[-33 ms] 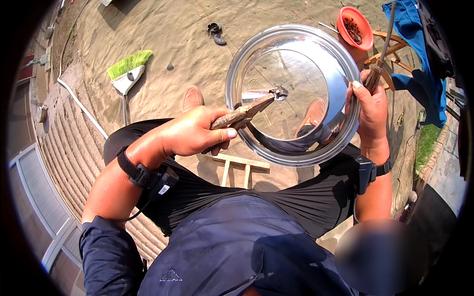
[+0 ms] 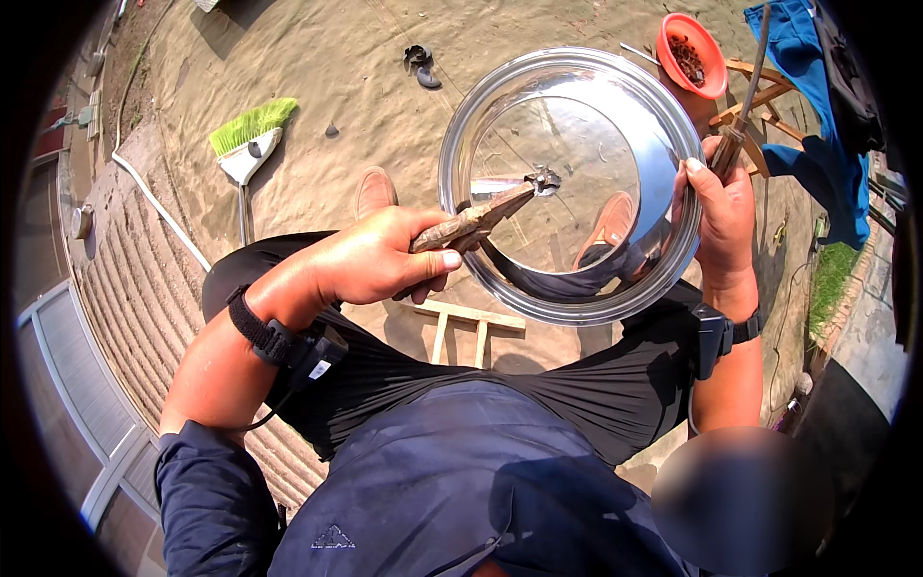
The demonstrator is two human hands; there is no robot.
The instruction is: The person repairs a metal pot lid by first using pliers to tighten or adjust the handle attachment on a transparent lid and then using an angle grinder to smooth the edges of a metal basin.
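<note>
My left hand (image 2: 380,255) is closed around the handles of a pair of worn, rusty pliers (image 2: 490,213). The jaws reach a jagged, torn patch of metal (image 2: 543,181) near the middle of a shiny round metal dish (image 2: 567,111); whether they bite on it I cannot tell. This dish, a lid or a shallow basin, is tilted over my knees and mirrors a shoe. With my right hand (image 2: 726,221) I grip its right rim, thumb on top. The same hand also holds a screwdriver-like tool (image 2: 731,149) with a brown handle, its long thin shaft pointing away.
Beyond the dish stands an orange bowl (image 2: 692,56) of dark scraps. Black broken pieces (image 2: 419,65) lie on the tan ground sheet. A green-bristled broom (image 2: 252,139) rests at left. A wooden frame (image 2: 471,317) sits between my legs; blue cloth (image 2: 817,163) hangs far right.
</note>
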